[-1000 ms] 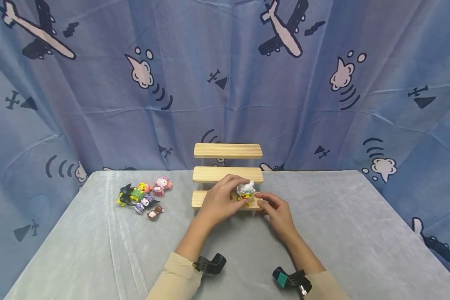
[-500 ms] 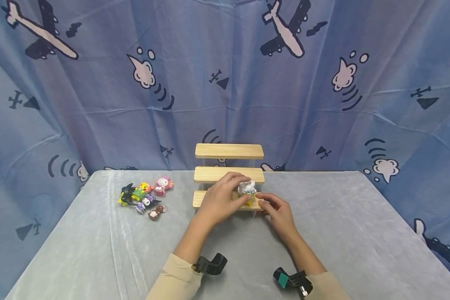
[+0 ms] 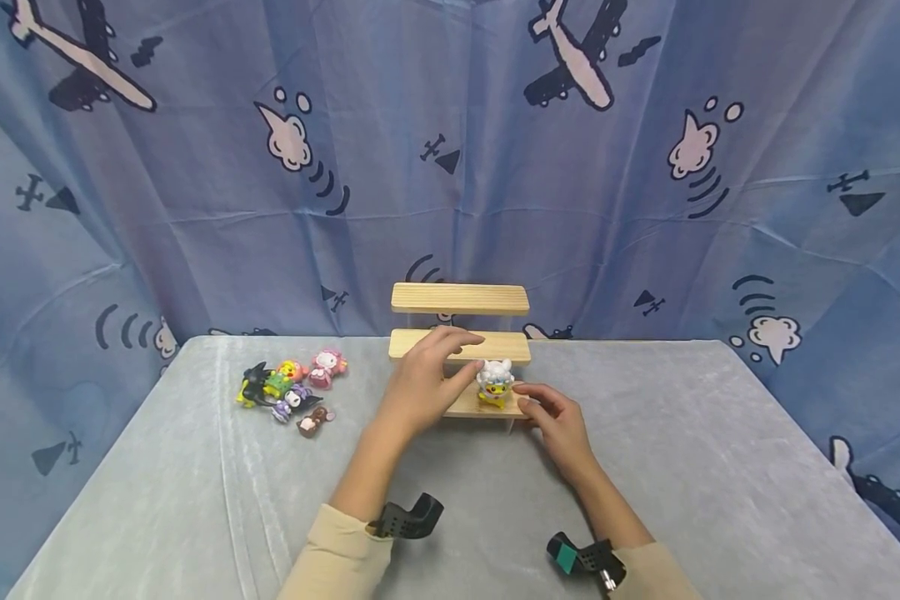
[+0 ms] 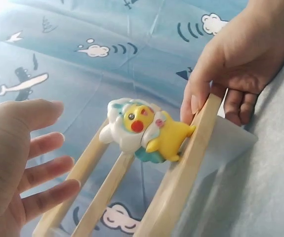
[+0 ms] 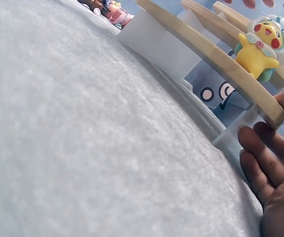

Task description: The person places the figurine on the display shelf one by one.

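Note:
A yellow Pikachu figurine (image 3: pixel 495 385) in a white and pale-blue hood stands upright on the lowest tier of a three-tier wooden display shelf (image 3: pixel 461 408), near its right end. Beside it, my left hand (image 3: pixel 418 385) is spread with relaxed fingers and holds nothing; in the left wrist view a gap shows between those fingers (image 4: pixel 48 170) and the figurine (image 4: pixel 166 136). My right hand (image 3: pixel 558 427) grips the right end of the lowest tier, thumb and fingers on either side of the board (image 5: pixel 275 116). Part of that tier is hidden behind my left hand.
Several small figurines lie grouped on the left of the grey cloth-covered table (image 3: pixel 150 500), among them a pink one (image 3: pixel 326 368) and a brown one (image 3: pixel 313 422). Behind the shelf hangs a blue curtain (image 3: pixel 375 108) printed with airplanes and clouds.
My left hand has let go of the Pikachu figurine and drawn back to the left. The figurine now stands on the lowest tier by itself. My right hand keeps its place at the shelf end.

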The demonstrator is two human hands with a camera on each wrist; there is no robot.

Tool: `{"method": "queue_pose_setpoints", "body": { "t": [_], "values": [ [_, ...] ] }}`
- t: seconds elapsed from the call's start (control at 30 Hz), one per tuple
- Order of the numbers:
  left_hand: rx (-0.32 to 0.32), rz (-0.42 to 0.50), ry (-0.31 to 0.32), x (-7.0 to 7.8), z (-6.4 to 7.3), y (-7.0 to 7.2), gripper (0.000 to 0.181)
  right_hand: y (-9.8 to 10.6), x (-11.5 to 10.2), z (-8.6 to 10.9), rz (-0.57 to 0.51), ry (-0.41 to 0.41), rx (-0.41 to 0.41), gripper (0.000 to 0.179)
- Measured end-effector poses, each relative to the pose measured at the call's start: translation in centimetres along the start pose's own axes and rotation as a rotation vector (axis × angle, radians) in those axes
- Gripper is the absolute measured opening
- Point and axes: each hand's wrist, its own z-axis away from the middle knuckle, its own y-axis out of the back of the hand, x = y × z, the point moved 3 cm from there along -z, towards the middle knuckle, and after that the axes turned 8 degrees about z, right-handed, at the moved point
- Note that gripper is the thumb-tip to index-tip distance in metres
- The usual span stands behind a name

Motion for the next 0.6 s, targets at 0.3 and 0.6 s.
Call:
{"method": "queue_pose_setpoints", "body": {
  "t": [0.3, 0.6],
  "values": [
    [0.099, 0.023, 0.031, -1.6, -0.1, 1.7, 0.023, -0.2, -0.2, -0.1, 0.001, -0.010, 0.001, 0.026],
    [0.267, 0.054, 0.065, -3.7, 0.3, 4.1, 0.017, -0.3, -0.4, -0.1, 0.019, 0.002, -0.002, 0.025]
  ]
}}
